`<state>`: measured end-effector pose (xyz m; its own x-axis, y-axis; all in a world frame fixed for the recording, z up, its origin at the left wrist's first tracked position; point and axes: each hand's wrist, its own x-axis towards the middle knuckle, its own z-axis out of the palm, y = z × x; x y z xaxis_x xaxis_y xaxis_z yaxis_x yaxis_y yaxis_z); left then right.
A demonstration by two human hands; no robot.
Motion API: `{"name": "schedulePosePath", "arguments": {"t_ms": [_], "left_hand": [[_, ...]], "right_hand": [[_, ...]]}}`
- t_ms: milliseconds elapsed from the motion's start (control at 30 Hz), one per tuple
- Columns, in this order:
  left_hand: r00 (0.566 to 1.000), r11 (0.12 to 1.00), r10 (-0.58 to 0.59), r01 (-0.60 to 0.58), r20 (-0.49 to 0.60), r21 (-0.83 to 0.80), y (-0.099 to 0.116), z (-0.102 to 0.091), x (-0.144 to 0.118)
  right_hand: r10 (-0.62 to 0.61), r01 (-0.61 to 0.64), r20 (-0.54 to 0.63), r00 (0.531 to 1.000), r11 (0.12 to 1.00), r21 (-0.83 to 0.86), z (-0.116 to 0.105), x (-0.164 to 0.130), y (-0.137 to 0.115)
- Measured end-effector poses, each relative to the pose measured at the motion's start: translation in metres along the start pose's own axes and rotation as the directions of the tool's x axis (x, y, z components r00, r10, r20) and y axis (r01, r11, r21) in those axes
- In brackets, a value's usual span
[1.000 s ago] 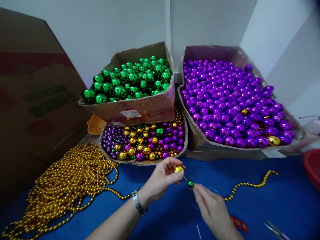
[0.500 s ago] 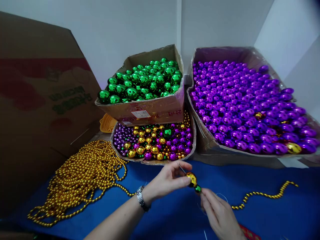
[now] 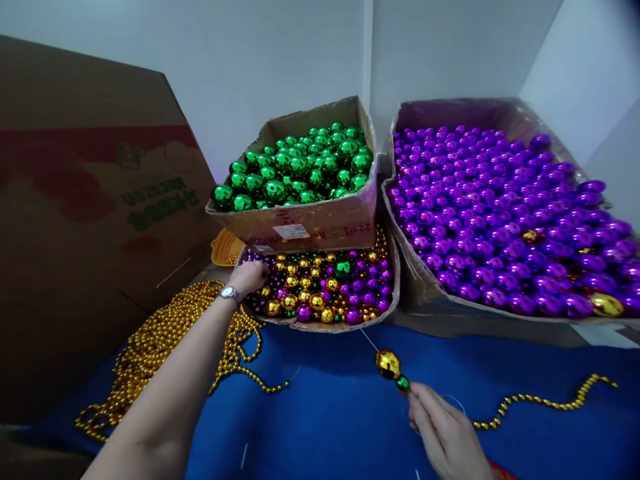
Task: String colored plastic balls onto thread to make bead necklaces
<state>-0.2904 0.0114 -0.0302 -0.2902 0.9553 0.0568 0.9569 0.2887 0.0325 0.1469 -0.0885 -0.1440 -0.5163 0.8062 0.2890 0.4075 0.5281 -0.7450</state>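
The left hand (image 3: 251, 275) digs, fingers curled, into the mixed tray (image 3: 395, 303); the right hand (image 3: 445, 437) pinches the needle with gold ball (image 3: 388, 364) threaded. Best keep that needle steady and tilted up.

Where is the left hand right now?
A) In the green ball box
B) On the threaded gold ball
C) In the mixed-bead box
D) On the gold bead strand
C: the left hand reaches into the mixed-bead box at its purple-bead end, while the right hand holds the green bead below the threaded gold ball.
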Motion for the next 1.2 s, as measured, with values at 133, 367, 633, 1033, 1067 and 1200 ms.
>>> {"name": "schedulePosePath", "arguments": {"t_ms": [133,367,633,1033,1067,1200], "left_hand": [[0.998,0.996,-0.001,-0.006,0.068,0.092,0.000,0.008,0.002],[0.992,0.999,-0.007,0.001,0.129,0.046,0.001,0.003,0.010],[0.977,0.925,-0.054,-0.030,-0.209,-0.378,0.059,-0.014,-0.052],[0.958,-0.471,0.184,0.283,0.221,-0.836,0.150,0.018,-0.137],[0.957,-0.474,0.184,0.285,0.223,-0.833,0.150,0.019,-0.137],[0.960,-0.481,0.159,0.279,0.230,-0.831,0.149,0.019,-0.138]], "right_hand": [[0.022,-0.023,0.011,1.000,1.000,0.006,0.002,0.002,-0.003],[-0.005,0.005,-0.005,1.000,1.000,0.007,0.007,0.006,-0.010],[-0.005,0.005,-0.002,1.000,0.999,0.044,0.006,0.012,-0.024],[-0.124,0.106,-0.105,0.987,0.981,-0.163,0.005,0.023,-0.038],[-0.122,0.104,-0.105,0.987,0.982,-0.160,0.005,0.022,-0.038],[-0.121,0.109,-0.082,0.989,0.984,-0.138,0.006,0.021,-0.036]]}}
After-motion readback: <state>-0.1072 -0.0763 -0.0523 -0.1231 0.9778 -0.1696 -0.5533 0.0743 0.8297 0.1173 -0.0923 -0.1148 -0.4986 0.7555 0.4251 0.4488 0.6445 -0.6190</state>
